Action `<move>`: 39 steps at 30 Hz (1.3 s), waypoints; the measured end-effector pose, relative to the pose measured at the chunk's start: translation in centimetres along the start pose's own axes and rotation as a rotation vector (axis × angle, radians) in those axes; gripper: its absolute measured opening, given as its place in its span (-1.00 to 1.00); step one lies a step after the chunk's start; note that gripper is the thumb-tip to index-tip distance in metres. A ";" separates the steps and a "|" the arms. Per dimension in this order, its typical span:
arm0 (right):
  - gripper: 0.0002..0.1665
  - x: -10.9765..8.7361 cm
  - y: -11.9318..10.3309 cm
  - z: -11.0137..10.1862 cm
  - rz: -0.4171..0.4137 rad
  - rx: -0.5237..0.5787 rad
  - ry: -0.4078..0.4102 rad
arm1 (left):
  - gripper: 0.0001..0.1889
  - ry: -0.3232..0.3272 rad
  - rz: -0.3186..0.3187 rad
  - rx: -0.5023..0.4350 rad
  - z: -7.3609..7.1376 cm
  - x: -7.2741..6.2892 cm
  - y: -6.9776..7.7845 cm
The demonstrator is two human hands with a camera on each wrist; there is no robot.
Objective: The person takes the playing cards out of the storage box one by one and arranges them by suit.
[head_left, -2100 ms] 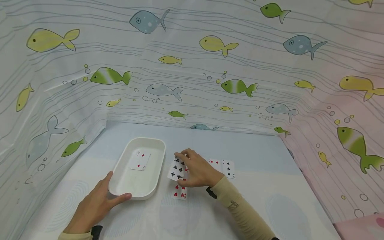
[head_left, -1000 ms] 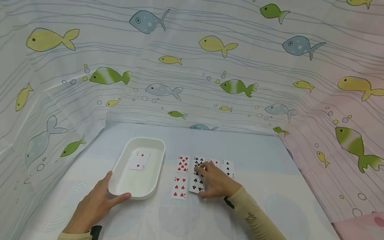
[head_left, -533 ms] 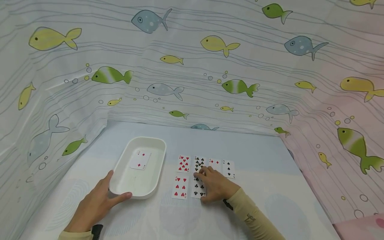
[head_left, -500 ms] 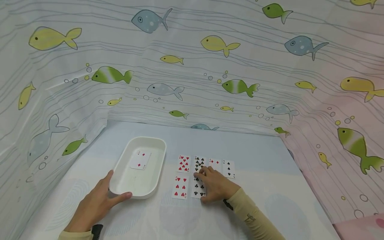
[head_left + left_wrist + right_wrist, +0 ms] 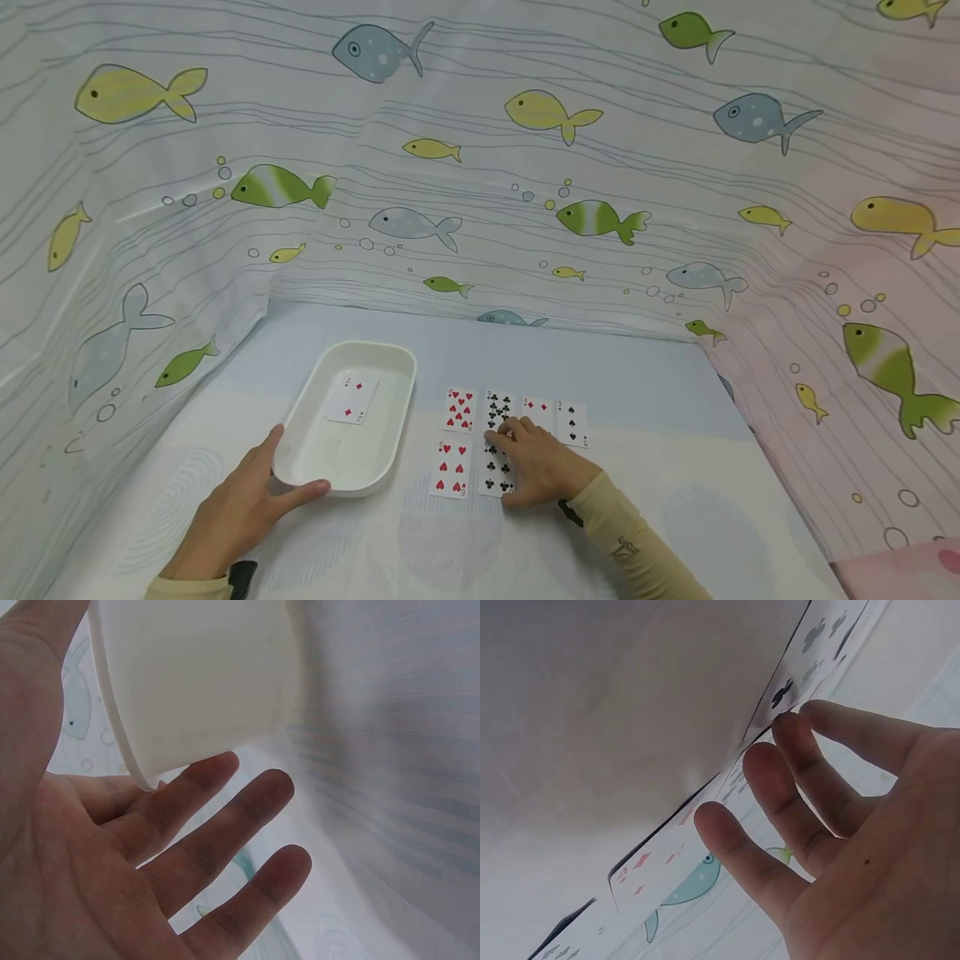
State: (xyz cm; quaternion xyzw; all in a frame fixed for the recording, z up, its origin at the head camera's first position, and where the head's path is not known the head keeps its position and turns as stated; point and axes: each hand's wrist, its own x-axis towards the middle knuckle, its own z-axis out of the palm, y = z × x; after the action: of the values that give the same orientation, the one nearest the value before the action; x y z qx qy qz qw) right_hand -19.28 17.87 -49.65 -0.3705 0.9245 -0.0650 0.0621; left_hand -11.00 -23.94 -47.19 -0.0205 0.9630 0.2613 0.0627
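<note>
My left hand (image 5: 236, 508) grips the near left corner of a white plastic tray (image 5: 408, 387), thumb at the near rim and fingers along the outer wall. Inside the tray lies a two of diamonds (image 5: 352, 401). My right hand (image 5: 543, 462) holds a six of clubs (image 5: 495, 471) by its edges, index finger at the top and thumb at the bottom. That card looks flat on the table, its right side partly covered by the hand. A six of hearts (image 5: 452, 468) lies to its left, and a nine of clubs (image 5: 500, 405) just above it.
A hearts card (image 5: 460, 410), a partly hidden diamonds card (image 5: 537, 406) and a three of spades (image 5: 572, 422) share the upper row. Behind and beside the pale blue and white table (image 5: 600, 358) rise fish-patterned sheets (image 5: 480, 192).
My right hand has carried the six of clubs rightward from over the hearts cards and lowered it below the nine of clubs. It has stayed there about half a second; my left hand keeps its place.
</note>
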 end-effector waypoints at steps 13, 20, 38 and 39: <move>-0.23 1.6 0.1 0.2 -0.056 0.083 0.258 | 0.40 -0.006 -0.008 -0.002 0.1 0.2 -0.1; -0.29 2.9 -0.4 -0.3 -0.024 0.134 0.457 | 0.41 -0.033 -0.042 -0.016 0.0 0.3 -0.1; -0.25 6.8 -3.0 -1.5 0.097 0.265 0.394 | 0.38 -0.009 -0.024 -0.017 0.4 0.2 -0.3; -0.25 7.0 -3.2 -1.6 0.093 0.273 0.393 | 0.38 -0.010 -0.024 -0.017 0.4 0.2 -0.3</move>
State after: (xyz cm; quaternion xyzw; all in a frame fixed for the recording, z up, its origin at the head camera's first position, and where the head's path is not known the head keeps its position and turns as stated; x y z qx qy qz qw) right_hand -22.38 10.85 -48.00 -0.2961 0.9175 -0.2573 -0.0665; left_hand -11.13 -24.00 -47.75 -0.0311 0.9601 0.2690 0.0705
